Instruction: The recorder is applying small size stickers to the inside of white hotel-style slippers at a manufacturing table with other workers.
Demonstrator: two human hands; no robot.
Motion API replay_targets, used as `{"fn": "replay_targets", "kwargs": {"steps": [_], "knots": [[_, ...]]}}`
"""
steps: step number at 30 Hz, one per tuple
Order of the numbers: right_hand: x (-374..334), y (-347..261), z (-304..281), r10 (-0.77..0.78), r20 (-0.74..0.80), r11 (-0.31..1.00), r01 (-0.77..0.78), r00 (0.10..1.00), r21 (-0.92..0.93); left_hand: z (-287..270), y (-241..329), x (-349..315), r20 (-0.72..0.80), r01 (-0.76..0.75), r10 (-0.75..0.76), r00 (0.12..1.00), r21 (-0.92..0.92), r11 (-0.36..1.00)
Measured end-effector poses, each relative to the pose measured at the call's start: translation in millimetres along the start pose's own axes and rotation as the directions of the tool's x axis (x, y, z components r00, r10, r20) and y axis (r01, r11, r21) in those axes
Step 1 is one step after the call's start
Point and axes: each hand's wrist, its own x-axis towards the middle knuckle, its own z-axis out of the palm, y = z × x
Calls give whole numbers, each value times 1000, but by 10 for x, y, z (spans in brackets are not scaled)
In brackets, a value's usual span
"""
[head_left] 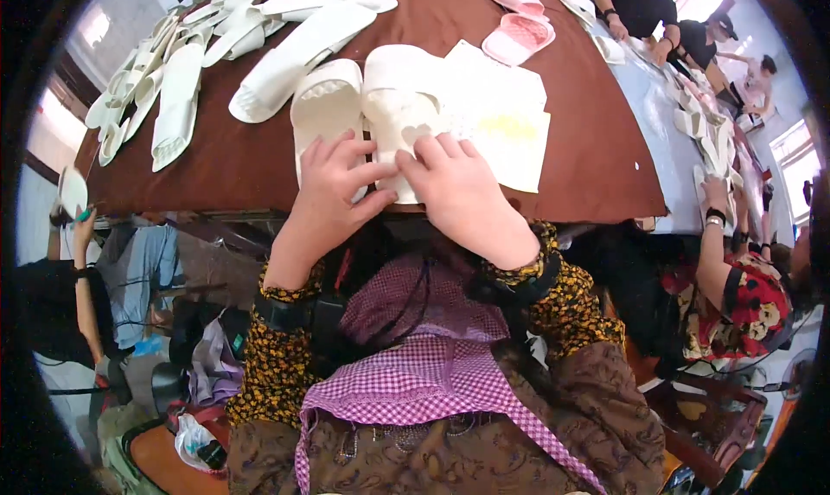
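Observation:
A pair of white slippers lies side by side at the table's near edge: a left slipper (327, 97) and a right slipper (402, 71). A pale grey heart shape (417, 134) shows on the right slipper's strap. My left hand (333, 192) lies across the near part of the pair, fingers apart, with its index finger and thumb reaching onto the right slipper. On that slipper, below the heart, rests my right hand (462, 192), its fingers curled in. Whatever may be between them is hidden. Partly under the right slipper are white sheets (493, 89) with a yellow patch.
Several white slippers (177, 102) are heaped at the table's far left, and another long white slipper (290, 63) is closer. A pink slipper (519, 38) lies beyond the sheets on the brown tablecloth (596, 149). Other people work along a second table (666, 149) at right.

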Motion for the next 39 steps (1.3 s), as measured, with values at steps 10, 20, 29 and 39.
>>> {"fn": "replay_targets", "kwargs": {"steps": [10, 20, 29, 39], "knots": [[-112, 71, -284, 128, 63, 966, -139, 990, 217, -201, 21, -161, -318, 79, -201, 926, -360, 930], [-278, -19, -238, 249, 112, 848, -272, 962, 455, -231, -57, -527, 191, 562, -796, 574, -799, 214], [-350, -238, -10, 358, 535, -391, -398, 765, 830, -105, 18, -528, 331, 420, -684, 650, -907, -39], [-193, -392, 237, 455, 493, -485, -258, 741, 836, -14, 222, -400, 210, 368, -763, 611, -929, 39]]}}
